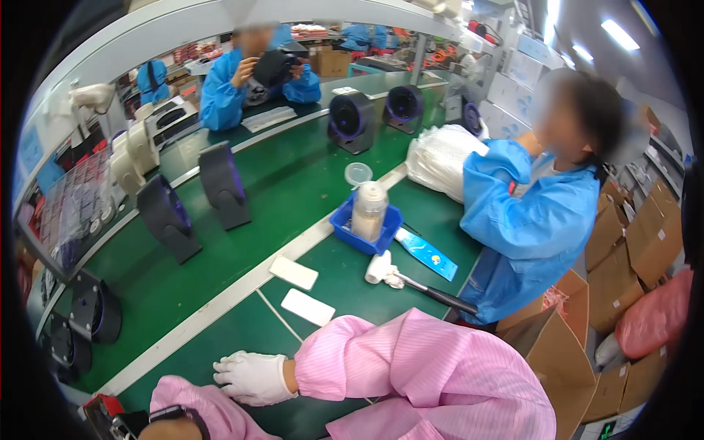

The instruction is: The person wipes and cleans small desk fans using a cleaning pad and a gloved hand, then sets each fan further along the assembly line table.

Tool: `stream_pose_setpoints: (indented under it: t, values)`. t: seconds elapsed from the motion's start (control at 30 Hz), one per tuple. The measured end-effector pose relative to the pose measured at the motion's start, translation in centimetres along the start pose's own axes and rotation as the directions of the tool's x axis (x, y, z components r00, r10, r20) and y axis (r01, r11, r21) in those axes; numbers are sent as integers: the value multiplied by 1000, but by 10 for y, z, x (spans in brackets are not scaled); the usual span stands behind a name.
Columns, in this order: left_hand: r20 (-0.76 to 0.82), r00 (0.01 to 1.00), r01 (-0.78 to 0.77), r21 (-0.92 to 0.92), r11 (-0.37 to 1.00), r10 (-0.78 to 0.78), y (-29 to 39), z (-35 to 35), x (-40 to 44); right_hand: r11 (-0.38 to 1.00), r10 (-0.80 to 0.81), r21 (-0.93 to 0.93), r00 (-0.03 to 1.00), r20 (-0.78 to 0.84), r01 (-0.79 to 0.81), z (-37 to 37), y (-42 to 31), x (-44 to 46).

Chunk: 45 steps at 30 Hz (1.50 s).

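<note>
My right hand (253,378), in a white glove, lies palm down at the near edge of the green table (220,345), fingers stretched out and a little apart. Its fingertips are close to my left pink sleeve (198,400). Of my left arm, the sleeve, a dark wristwatch (180,415) and some bare skin show; the left fingers are cut off by the lower edge. Beyond the right sleeve lie two flat white rectangular pieces, one nearer (308,306) and one farther (293,273). A white-headed mallet (378,268) lies right of them.
A blue tray (342,229) holds a capped bottle (370,209), beside a blue packet (427,254). Several dark fans (167,218) stand along the green line. A co-worker in blue (528,198) is at right, near a white bag (446,160); another person (224,88) holds a dark fan.
</note>
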<state>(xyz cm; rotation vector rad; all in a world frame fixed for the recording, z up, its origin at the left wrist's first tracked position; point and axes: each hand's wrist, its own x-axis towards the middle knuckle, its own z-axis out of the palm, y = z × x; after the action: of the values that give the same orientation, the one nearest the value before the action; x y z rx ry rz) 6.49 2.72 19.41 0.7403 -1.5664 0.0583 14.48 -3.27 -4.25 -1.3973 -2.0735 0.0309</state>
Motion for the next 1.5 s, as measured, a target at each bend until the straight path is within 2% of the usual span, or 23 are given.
stream_pose_setpoints:
  t: [0.07,0.13,0.17,0.2,0.27,0.3,0.4,0.53,0.57,0.67,0.77,0.87,1.03,1.1,1.2,1.27,1.3,1.37,1.47,1.5]
  values:
    - [33,984,174,42,984,-175,6,-3,-7,1000,13,-2,1000,1,-13,-2,-1,1]
    - [94,953,270,167,948,-288,-4,0,-9,999,46,12,998,30,-46,-9,-4,2]
    - [225,872,381,244,892,-434,-2,-5,-12,1000,14,10,999,34,-15,-10,-3,3]
    - [151,908,361,191,913,-391,-6,-3,-11,1000,10,-7,1000,19,-10,-9,-2,2]
    - [-1,960,279,90,956,-280,-27,1,-1,999,51,13,992,120,-53,-15,-4,5]
    - [17,971,234,107,966,-237,-29,1,-1,993,111,15,987,114,-113,-16,-6,4]
    - [57,990,122,159,980,-132,-29,4,-4,994,103,16,989,108,-106,-15,-5,2]
    - [74,987,119,243,963,-141,-21,10,-8,997,71,-3,983,170,-71,-17,-4,4]
    - [84,985,128,245,961,-153,-18,10,-8,996,85,-18,959,269,-84,-26,-6,8]
    - [84,983,131,291,948,-162,-11,13,-7,994,110,-17,945,309,-110,-29,-7,11]
    - [80,979,155,290,944,-185,-8,15,-8,997,72,-4,961,266,-74,-26,-6,9]
    - [71,984,138,291,947,-165,-8,14,-8,993,109,4,960,256,-114,-29,-9,10]
    - [55,988,121,283,952,-142,-12,15,-7,997,72,-7,986,152,-72,-17,-4,4]
    - [67,985,136,284,949,-161,-13,15,-7,998,55,-17,987,148,-53,-14,-3,4]
    - [90,977,162,278,947,-194,-10,14,-7,992,114,25,971,208,-122,-24,-8,8]
    - [83,982,139,280,950,-168,-10,14,-6,998,59,1,985,160,-60,-20,-4,7]
    - [129,976,131,286,949,-173,-9,13,-6,1000,25,-5,990,137,-25,-17,-4,8]
    - [181,961,144,312,939,-207,-5,13,-7,996,90,-24,976,198,-87,-30,-9,12]
    - [240,961,76,261,962,-141,4,16,-5,998,57,-41,972,227,-49,-32,-10,16]
    - [243,961,74,235,969,-132,5,17,-7,994,101,19,975,198,-107,-36,-14,16]
